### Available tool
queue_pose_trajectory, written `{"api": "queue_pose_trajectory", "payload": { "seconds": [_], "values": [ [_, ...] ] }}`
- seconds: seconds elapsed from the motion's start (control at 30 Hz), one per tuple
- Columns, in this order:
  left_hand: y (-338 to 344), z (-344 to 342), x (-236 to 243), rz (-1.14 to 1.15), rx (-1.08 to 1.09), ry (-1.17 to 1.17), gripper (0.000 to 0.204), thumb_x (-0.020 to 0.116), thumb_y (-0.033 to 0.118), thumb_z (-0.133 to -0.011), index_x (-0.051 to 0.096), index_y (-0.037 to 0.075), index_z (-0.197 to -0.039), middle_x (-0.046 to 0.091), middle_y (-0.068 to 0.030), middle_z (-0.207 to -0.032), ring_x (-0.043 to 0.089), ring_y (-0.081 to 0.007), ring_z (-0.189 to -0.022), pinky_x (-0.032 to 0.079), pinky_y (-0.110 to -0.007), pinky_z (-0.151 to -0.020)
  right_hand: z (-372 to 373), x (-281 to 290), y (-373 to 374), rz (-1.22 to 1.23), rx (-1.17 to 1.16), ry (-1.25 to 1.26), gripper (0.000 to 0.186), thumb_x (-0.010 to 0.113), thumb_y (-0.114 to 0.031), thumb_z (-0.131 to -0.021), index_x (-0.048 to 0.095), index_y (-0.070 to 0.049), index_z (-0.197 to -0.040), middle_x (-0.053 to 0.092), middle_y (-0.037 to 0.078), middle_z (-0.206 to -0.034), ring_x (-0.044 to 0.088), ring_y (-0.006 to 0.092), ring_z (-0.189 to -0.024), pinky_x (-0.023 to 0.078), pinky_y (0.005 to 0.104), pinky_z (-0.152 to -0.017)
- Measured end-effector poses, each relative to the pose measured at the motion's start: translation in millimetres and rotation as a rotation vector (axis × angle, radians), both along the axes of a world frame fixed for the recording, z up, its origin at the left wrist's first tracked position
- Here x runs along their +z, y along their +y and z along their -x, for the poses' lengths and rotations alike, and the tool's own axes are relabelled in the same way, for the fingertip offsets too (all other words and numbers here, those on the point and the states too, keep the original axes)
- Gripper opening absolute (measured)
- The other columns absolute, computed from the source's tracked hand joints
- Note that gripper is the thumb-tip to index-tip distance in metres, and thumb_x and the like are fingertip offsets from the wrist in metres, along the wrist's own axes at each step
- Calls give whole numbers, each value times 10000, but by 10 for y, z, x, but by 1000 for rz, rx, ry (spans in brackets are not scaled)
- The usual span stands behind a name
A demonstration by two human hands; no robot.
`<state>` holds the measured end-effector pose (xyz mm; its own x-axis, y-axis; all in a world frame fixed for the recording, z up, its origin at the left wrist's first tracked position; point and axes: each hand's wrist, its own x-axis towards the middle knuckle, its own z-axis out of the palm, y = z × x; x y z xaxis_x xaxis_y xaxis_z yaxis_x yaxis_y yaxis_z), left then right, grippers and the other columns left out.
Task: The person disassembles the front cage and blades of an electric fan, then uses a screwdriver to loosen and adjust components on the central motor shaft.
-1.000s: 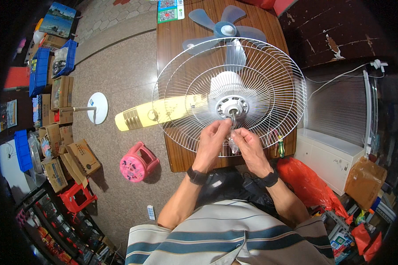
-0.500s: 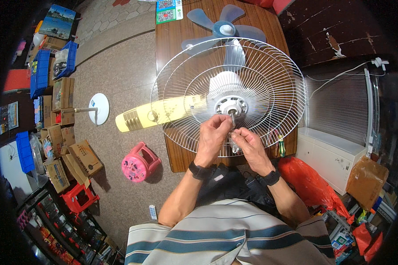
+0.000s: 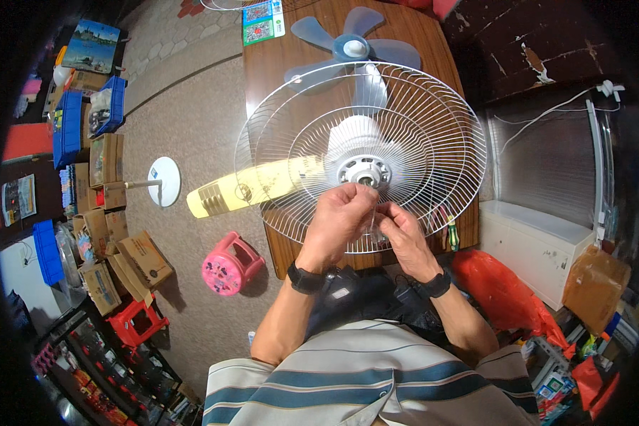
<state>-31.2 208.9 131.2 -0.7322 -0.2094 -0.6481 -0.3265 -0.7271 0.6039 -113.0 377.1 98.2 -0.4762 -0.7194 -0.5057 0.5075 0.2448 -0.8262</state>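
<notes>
A white wire fan guard point(image 3: 433, 135) sits around the fan's motor hub point(image 3: 363, 170) on the brown table. Just in front of the hub, my left hand point(image 3: 341, 221) is closed in a pinch at the motor shaft; its fingertips hide what they grip. Beside it, my right hand point(image 3: 406, 240) pinches what looks like a small clear plastic bag point(image 3: 371, 228) between thumb and fingers. Both hands are over the near part of the guard. Through the wires shows the yellow fan body point(image 3: 227, 192), which juts past the table's left edge. Blue fan blades point(image 3: 353, 47) lie beyond the guard.
A green-handled screwdriver point(image 3: 452, 236) lies at the right of the table point(image 3: 433, 42). A pink stool point(image 3: 232, 266) and a white round stand point(image 3: 165, 181) are on the floor to the left, near cardboard boxes point(image 3: 143, 263). A white cabinet point(image 3: 536, 245) stands at the right.
My left hand has turned and come over the shaft end, hiding more of it. The plastic bag shows less between the hands. The whole view has shifted slightly.
</notes>
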Motion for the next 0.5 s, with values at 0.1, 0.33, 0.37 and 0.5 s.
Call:
{"api": "queue_pose_trajectory", "payload": {
  "seconds": [0.1,0.33,0.37,0.5],
  "values": [
    [191,46,-66,392,17,27,160,674,143,-1062,713,-1,-1006,669,11,-762,568,-43,-616,430,-222,-536,1,-90,57,-9,-1,-2,254,617,-194,-1095,664,15,-1230,673,4,-1054,593,85,-936,512,267,-866],
    [532,177,-5,1550,-235,-40,122,740,90,-925,626,56,-898,686,-155,-694,685,-315,-566,490,-408,-500,2,-233,182,-3,-78,-68,277,634,-228,-1104,655,-6,-1269,656,1,-1145,580,90,-1037,510,278,-916],
    [581,188,-37,1549,-234,-43,122,740,90,-925,626,56,-898,686,-155,-694,685,-315,-566,490,-408,-500,4,-286,221,-1,-93,-79,281,630,-234,-1108,653,-9,-1274,653,0,-1157,575,90,-1047,509,279,-920],
    [711,187,-128,1603,-270,1,123,728,71,-882,616,62,-932,682,-136,-683,684,-316,-555,486,-418,-498,84,-570,409,30,63,-56,329,596,-317,-1127,645,-24,-1269,651,2,-1178,598,110,-1090,514,293,-959]
  ]
}}
